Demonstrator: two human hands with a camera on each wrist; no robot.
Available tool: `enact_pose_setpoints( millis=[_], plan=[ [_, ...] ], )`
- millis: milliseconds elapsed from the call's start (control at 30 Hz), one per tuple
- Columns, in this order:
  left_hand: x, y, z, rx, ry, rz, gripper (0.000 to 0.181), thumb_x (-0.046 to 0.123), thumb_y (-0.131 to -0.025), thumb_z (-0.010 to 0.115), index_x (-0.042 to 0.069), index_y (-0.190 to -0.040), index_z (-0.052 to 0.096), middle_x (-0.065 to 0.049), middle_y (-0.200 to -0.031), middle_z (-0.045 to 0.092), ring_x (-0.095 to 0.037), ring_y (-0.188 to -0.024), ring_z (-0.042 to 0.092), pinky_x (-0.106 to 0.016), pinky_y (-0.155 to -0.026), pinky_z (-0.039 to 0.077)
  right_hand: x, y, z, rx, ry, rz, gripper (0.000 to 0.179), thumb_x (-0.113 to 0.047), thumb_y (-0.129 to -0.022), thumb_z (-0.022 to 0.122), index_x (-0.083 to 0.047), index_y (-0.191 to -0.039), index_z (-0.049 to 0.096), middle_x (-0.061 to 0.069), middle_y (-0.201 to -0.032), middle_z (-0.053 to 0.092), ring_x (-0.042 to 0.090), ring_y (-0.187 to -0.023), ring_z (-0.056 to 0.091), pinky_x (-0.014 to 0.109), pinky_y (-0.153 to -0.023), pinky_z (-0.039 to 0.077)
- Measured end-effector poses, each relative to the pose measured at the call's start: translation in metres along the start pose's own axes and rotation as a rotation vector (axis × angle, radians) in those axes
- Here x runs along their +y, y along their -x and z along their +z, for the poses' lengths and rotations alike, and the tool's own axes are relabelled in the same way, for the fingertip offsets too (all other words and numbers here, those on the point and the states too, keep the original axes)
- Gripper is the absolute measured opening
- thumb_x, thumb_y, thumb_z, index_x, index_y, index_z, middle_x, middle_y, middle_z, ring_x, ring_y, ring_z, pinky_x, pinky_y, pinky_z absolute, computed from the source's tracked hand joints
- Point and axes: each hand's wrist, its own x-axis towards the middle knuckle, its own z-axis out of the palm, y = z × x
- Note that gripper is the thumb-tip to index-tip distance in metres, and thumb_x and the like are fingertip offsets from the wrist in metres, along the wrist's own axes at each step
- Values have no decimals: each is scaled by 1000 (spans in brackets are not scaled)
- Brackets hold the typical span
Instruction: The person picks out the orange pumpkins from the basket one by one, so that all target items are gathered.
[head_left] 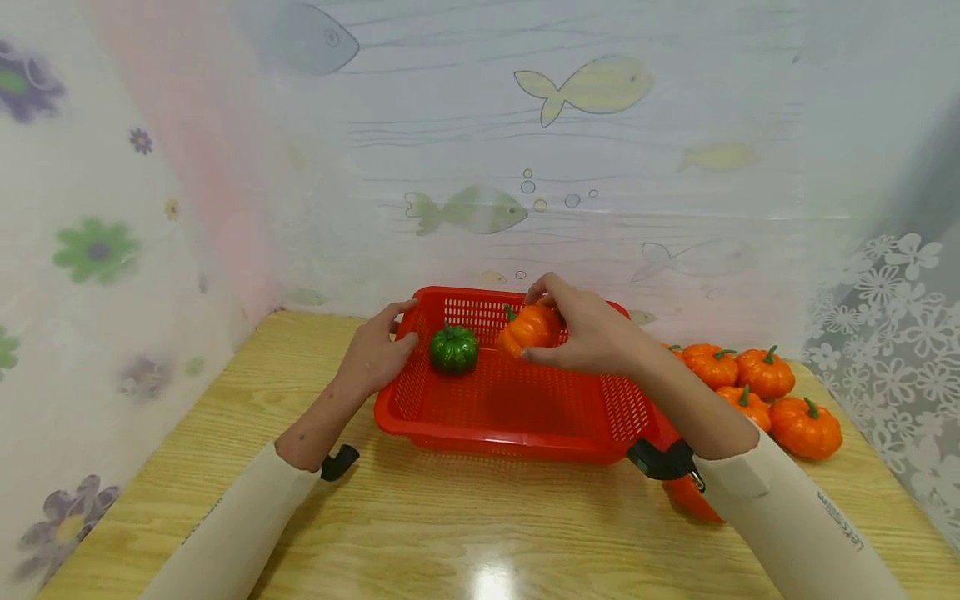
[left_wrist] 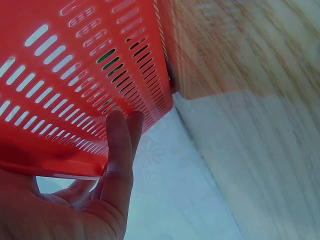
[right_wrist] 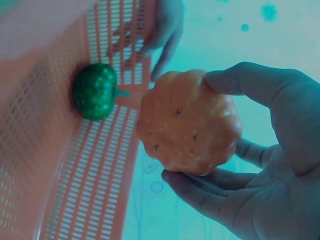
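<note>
A red plastic basket (head_left: 510,437) with slotted walls stands on the wooden table. My left hand (head_left: 375,354) holds its left rim, and in the left wrist view the fingers (left_wrist: 120,145) lie along the slotted outer wall. Over the basket, my right hand (head_left: 592,329) grips a small orange pumpkin (head_left: 528,331) between thumb and fingers. The right wrist view shows the ribbed underside of this orange pumpkin (right_wrist: 187,122). Inside the basket, toward the left, sits a shiny green pumpkin (head_left: 453,348).
Several orange pumpkins (head_left: 806,427) are grouped on the table (head_left: 450,525) to the right of the basket. Another orange-red object (head_left: 693,497) is partly hidden below my right wrist. A wall covering with printed fish (head_left: 480,210) stands right behind the basket.
</note>
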Motion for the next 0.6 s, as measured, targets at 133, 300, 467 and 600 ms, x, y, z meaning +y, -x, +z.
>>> enact_pose_setpoints(
  millis=[133, 300, 467, 600],
  plan=[
    [0, 0, 0, -5, 7, -2, 59, 22, -105, 52, 18, -163, 43, -20, -126, 65, -32, -90, 74, -42, -74, 66, -1, 19, -1, 29, -48, -8, 63, -27, -87, 87, -16, -135, 48, 9, -132, 63, 26, -111, 66, 42, -92, 60],
    [0, 1, 0, -10, 16, -3, 59, 23, -105, 53, 20, -164, 42, -20, -126, 64, -31, -90, 72, -41, -75, 65, 2, 44, -2, 77, -43, -33, 64, -25, -87, 87, -14, -136, 47, 4, -129, 63, 26, -122, 63, 45, -98, 58],
    [0, 1, -1, -9, 4, -4, 59, 23, -106, 52, 20, -164, 42, -19, -128, 64, -30, -88, 71, -39, -74, 64, 6, 70, -5, 111, -50, -10, 66, -26, -89, 87, -12, -141, 49, 5, -136, 60, 28, -125, 61, 51, -106, 54],
    [0, 0, -1, -4, -6, -1, 59, 24, -105, 52, 21, -164, 43, -19, -128, 64, -29, -85, 69, -37, -71, 62, 8, 88, -7, 135, -77, -1, 70, -27, -90, 86, -13, -147, 47, 5, -146, 55, 31, -129, 59, 55, -110, 50]
  ],
)
